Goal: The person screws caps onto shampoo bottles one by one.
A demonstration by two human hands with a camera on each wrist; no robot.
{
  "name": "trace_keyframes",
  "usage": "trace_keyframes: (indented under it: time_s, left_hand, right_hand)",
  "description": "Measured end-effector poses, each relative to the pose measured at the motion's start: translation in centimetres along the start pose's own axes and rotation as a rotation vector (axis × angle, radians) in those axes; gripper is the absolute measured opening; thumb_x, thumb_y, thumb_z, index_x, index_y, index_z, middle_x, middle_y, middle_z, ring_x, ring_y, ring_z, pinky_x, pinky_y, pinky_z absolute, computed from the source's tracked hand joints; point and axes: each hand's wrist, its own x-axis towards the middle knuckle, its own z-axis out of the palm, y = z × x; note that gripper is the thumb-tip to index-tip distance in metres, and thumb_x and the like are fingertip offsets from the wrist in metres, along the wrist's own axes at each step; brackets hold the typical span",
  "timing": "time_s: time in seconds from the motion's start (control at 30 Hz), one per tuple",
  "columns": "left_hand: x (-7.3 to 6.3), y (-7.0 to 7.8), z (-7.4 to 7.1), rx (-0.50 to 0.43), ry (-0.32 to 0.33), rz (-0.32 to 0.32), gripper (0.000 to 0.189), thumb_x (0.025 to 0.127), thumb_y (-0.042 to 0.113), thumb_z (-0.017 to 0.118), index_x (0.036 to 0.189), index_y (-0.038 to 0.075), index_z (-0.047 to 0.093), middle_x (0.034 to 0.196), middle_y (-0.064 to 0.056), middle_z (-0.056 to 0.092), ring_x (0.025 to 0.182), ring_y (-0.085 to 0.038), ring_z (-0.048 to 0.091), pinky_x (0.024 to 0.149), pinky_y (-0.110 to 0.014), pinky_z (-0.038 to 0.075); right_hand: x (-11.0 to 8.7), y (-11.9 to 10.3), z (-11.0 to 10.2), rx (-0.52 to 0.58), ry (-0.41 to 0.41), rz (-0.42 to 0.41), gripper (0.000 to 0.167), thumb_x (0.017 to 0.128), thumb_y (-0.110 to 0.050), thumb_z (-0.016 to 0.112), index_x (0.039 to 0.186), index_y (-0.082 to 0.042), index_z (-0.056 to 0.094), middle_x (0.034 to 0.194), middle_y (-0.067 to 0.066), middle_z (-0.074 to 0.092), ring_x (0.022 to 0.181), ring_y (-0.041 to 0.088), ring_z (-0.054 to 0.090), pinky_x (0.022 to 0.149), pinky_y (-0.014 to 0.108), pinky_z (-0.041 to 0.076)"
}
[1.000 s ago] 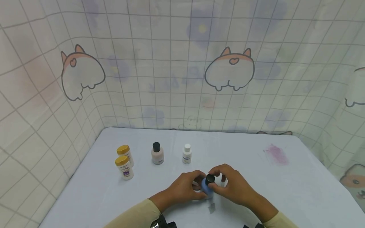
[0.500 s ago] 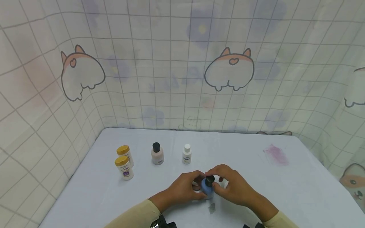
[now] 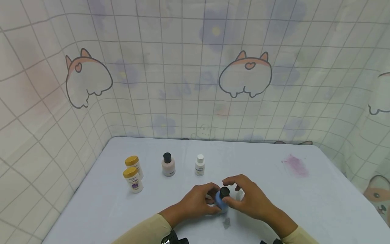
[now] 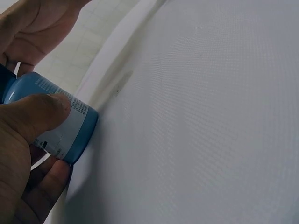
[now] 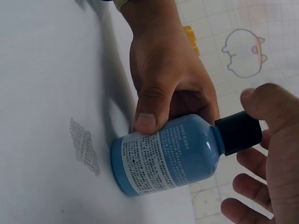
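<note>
My left hand (image 3: 198, 200) grips a blue bottle (image 5: 187, 144) round its body, thumb across the white label and fingers behind. The bottle stands upright on the table, close to its front. On top sits a black cap (image 3: 224, 192). My right hand (image 3: 248, 198) is at this cap, its thumb against the side and its index finger arched right by the far edge. In the right wrist view the other fingers are spread apart below the cap. The left wrist view shows the bottle's blue base (image 4: 84, 135) and printed label; most of the cap is out of frame.
Two white bottles with yellow caps (image 3: 131, 172) stand at the left of the white table (image 3: 274, 189). Behind the hands are a pale pink bottle (image 3: 168, 167) with a black cap and a small white bottle (image 3: 199, 167). A grey patch (image 5: 84, 147) marks the cloth.
My right index finger moves from over the cap to slightly farther off its edge, and the thumb shifts along the cap. The bottle tilts a little; the left hand keeps its grip.
</note>
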Motion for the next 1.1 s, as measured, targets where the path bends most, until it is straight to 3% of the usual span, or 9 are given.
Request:
trace_keyframes:
  time_s: [0.1, 0.27, 0.43, 0.6, 0.77, 0.93, 1.1]
  left_hand:
    - [0.00, 0.00, 0.03, 0.004, 0.001, 0.006, 0.054, 0.080, 0.017, 0.091, 0.127, 0.014, 0.063, 0.108, 0.011, 0.067, 0.096, 0.002, 0.065, 0.084, -0.014, 0.055]
    - [0.02, -0.06, 0.02, -0.003, 0.003, 0.002, 0.056, 0.080, 0.017, 0.091, 0.128, 0.013, 0.062, 0.109, 0.009, 0.067, 0.097, 0.001, 0.065, 0.084, -0.014, 0.055]
    - [0.06, -0.11, 0.06, 0.002, 0.002, -0.002, 0.055, 0.080, 0.018, 0.091, 0.127, 0.014, 0.063, 0.108, 0.010, 0.067, 0.096, 0.001, 0.065, 0.084, -0.014, 0.055]
    - [0.09, -0.14, 0.06, 0.016, 0.002, -0.007, 0.055, 0.080, 0.019, 0.091, 0.126, 0.014, 0.063, 0.107, 0.011, 0.067, 0.094, 0.001, 0.066, 0.083, -0.014, 0.055]
    - [0.12, -0.25, 0.09, 0.012, 0.002, 0.001, 0.055, 0.080, 0.019, 0.091, 0.126, 0.014, 0.063, 0.107, 0.011, 0.067, 0.094, 0.001, 0.066, 0.083, -0.014, 0.055]
    - [0.17, -0.43, 0.13, 0.013, 0.006, 0.017, 0.054, 0.080, 0.018, 0.091, 0.126, 0.014, 0.063, 0.107, 0.011, 0.067, 0.096, 0.002, 0.065, 0.083, -0.014, 0.055]
    - [0.13, -0.41, 0.15, 0.009, 0.003, 0.008, 0.056, 0.080, 0.018, 0.091, 0.127, 0.013, 0.062, 0.108, 0.011, 0.067, 0.097, 0.002, 0.065, 0.083, -0.014, 0.055]
  right_hand:
    - [0.03, 0.03, -0.09, 0.031, -0.010, -0.061, 0.053, 0.085, -0.006, 0.082, 0.133, -0.018, 0.063, 0.127, -0.006, 0.064, 0.107, 0.015, 0.062, 0.079, 0.035, 0.059]
    - [0.18, 0.01, -0.18, 0.061, -0.032, -0.124, 0.050, 0.084, 0.008, 0.072, 0.127, -0.016, 0.067, 0.120, -0.007, 0.066, 0.103, 0.012, 0.061, 0.076, 0.033, 0.059]
    - [0.21, 0.05, -0.16, 0.054, -0.014, -0.113, 0.043, 0.084, 0.004, 0.077, 0.119, -0.018, 0.067, 0.114, -0.009, 0.067, 0.098, 0.012, 0.062, 0.073, 0.031, 0.058]
    - [0.12, 0.10, -0.11, 0.001, -0.003, -0.028, 0.035, 0.085, -0.013, 0.086, 0.111, -0.023, 0.066, 0.110, -0.015, 0.064, 0.090, 0.015, 0.061, 0.071, 0.029, 0.056]
    - [0.07, 0.04, -0.08, -0.024, -0.009, 0.029, 0.040, 0.084, -0.020, 0.088, 0.113, -0.023, 0.062, 0.111, -0.012, 0.061, 0.089, 0.018, 0.061, 0.072, 0.030, 0.057]
    - [0.14, 0.06, -0.15, 0.033, -0.030, -0.035, 0.053, 0.086, -0.006, 0.082, 0.132, -0.019, 0.061, 0.126, -0.006, 0.063, 0.099, 0.016, 0.063, 0.077, 0.034, 0.059]
    - [0.23, 0.31, -0.12, 0.060, -0.066, -0.096, 0.046, 0.086, 0.004, 0.074, 0.125, -0.020, 0.066, 0.122, -0.008, 0.066, 0.104, 0.011, 0.062, 0.076, 0.033, 0.059]
